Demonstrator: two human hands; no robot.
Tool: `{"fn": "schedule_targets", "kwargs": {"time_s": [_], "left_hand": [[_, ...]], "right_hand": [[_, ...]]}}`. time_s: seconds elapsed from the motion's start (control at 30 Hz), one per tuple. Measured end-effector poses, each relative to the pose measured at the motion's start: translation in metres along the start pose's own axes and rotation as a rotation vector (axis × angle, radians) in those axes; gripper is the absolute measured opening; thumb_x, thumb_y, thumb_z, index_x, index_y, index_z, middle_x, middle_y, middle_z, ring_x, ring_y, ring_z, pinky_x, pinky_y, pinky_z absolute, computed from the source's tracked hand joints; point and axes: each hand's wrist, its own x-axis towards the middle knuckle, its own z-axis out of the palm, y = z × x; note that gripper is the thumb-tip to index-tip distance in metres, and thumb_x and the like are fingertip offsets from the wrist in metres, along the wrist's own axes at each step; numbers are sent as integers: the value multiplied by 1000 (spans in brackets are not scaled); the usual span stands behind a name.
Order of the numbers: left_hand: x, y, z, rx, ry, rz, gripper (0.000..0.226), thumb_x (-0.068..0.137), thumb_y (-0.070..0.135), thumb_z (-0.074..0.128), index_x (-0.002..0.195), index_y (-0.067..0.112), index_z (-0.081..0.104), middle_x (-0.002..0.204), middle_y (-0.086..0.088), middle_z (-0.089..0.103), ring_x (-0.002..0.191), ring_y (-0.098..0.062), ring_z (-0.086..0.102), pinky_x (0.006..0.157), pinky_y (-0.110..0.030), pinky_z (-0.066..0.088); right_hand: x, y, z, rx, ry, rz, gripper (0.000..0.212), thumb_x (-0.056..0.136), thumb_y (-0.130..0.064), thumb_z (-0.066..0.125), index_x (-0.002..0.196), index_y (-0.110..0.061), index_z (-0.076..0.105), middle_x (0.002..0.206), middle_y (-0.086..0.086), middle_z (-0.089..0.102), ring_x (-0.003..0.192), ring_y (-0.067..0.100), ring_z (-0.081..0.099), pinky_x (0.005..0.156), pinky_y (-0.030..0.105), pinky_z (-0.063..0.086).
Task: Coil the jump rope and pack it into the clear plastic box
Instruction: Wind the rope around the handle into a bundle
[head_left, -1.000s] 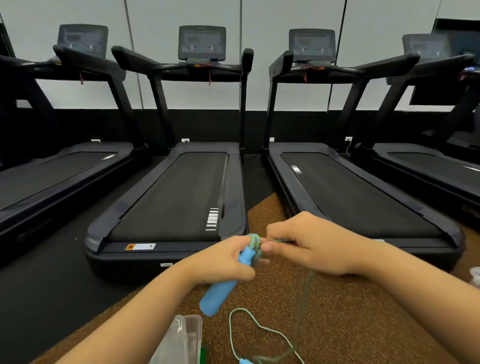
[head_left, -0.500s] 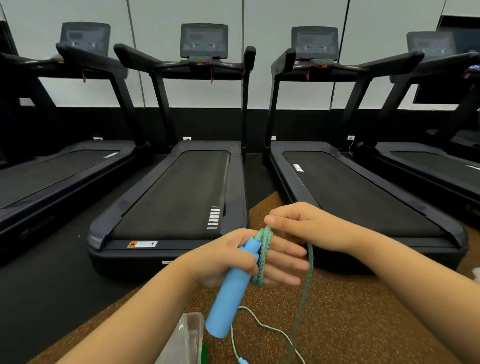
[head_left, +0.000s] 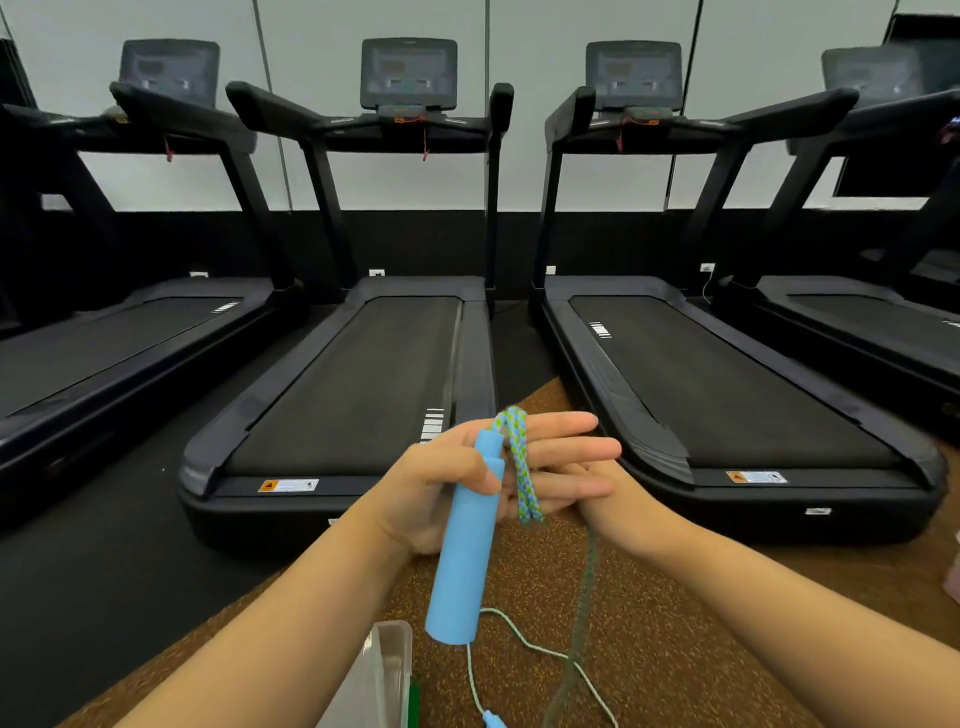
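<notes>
My left hand (head_left: 447, 483) pins a light blue foam jump rope handle (head_left: 467, 545) under the thumb, fingers stretched out flat. A loop of blue-green braided rope (head_left: 519, 467) lies over those fingers. My right hand (head_left: 608, 504) is mostly hidden behind the left fingers and holds the rope, which drops blurred from it to the floor (head_left: 584, 608). A thin pale cord (head_left: 524, 644) trails from the handle's bottom across the floor. The clear plastic box (head_left: 384, 675) stands at the bottom edge, below the handle.
I face a row of black treadmills (head_left: 363, 374), their rear ends close in front of my hands. Brown speckled rubber flooring (head_left: 675, 623) lies under my arms, dark flooring to the left. A small blue piece (head_left: 492, 719) sits on the cord at the bottom edge.
The left fingers have spread out flat with the rope loop over them. The right hand has gone from above the loop down behind the left fingers, drawing the rope along.
</notes>
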Motion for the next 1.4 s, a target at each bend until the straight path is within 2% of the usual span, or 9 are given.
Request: {"fn": "schedule_targets", "kwargs": {"time_s": [0.13,0.3,0.53,0.8,0.97,1.13,1.27,1.33,1.4], "left_hand": [[2,2,-5,16,16,12,78,62,0,47,139,-3,38,136,-22,52,122,-40,52,109,-46,35],[5,4,-10,33,60,15,77,62,0,48,139,-2,39,136,-21,52,124,-41,50,109,-46,36],[5,12,-18,62,69,94,76,74,5,67,142,-1,34,143,-20,45,129,-40,45,110,-43,37],[5,18,-31,104,180,160,84,69,4,68,144,2,31,146,-19,42,133,-39,41,108,-38,39],[3,25,-42,180,366,121,78,64,1,56,140,5,38,140,-15,52,128,-33,49,108,-37,40],[0,19,-53,441,512,-9,73,64,-5,47,135,13,45,136,-9,56,126,-23,53,113,-40,33],[-9,13,-51,743,452,-183,69,69,2,49,132,29,45,134,4,57,125,-9,53,107,-37,41],[-10,9,-42,959,385,-292,59,69,10,54,124,30,51,122,8,63,107,-9,61,91,-35,49],[-7,6,-34,1206,383,-375,38,62,26,57,99,15,59,91,3,64,76,-15,57,72,-46,49]], "right_hand": [[-2,16,10,1,14,-55,34,89,-26,33,66,-35,58,41,-15,44,39,-2,34,43,8,28],[-2,33,13,18,61,-18,36,83,-51,41,62,-21,45,44,-12,37,42,-1,29,43,10,23],[-5,34,19,-29,16,-55,39,99,-28,32,62,-21,38,47,-14,40,47,0,33,48,10,26],[-11,33,22,-93,-5,-60,37,94,-39,34,61,-22,38,52,-10,36,52,2,31,51,18,27],[-13,34,18,-258,-29,-88,39,96,-41,34,64,-20,40,57,-9,37,54,3,35,54,20,30],[-14,23,9,-525,-110,-177,36,98,-38,34,66,-23,38,57,-9,39,55,7,40,54,18,32],[-8,4,-6,-795,-156,-249,33,96,-46,31,69,-27,37,55,-10,42,53,6,42,56,29,36],[-3,-9,-16,-894,-156,-304,30,97,-44,33,69,-32,35,55,-12,40,51,1,40,54,23,32],[2,-21,-23,-944,-160,-337,29,97,-44,34,71,-36,42,57,-12,45,53,3,44,54,19,34]]}}
